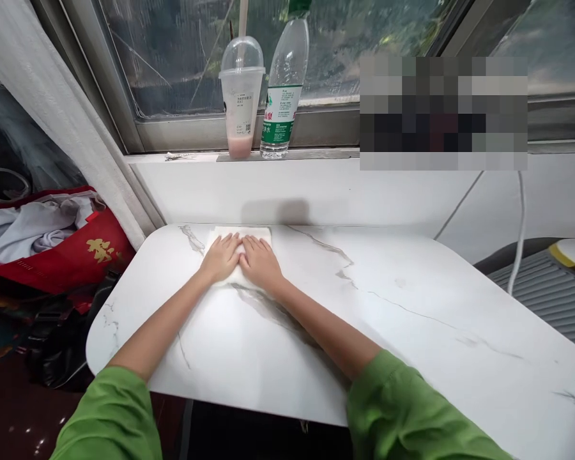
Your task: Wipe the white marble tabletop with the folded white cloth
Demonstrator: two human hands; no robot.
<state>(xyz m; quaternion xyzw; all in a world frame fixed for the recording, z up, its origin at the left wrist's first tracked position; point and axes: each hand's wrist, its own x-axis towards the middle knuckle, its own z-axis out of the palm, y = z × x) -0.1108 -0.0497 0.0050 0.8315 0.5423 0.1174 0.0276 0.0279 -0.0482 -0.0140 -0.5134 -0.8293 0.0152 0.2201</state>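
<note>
Both hands rest side by side on a thin white cloth point(234, 276), which may be a paper towel, near the back edge of the white marbled table point(412, 338). My left hand point(222, 257) lies flat with its fingers stretched forward over the cloth. Pressed down beside it, my right hand point(260, 263) also has its fingers extended, and the fingertips of the two nearly meet. Parts of the cloth show behind the fingers and between the wrists; the hands hide the rest.
On the windowsill stand a lidded plastic cup point(242, 102) with pink drink and a straw, and a green-labelled water bottle point(282, 96). A red bag point(71, 255) with cloth inside is at the left. A white cable point(520, 236) hangs at right, near a grey ridged surface point(546, 287).
</note>
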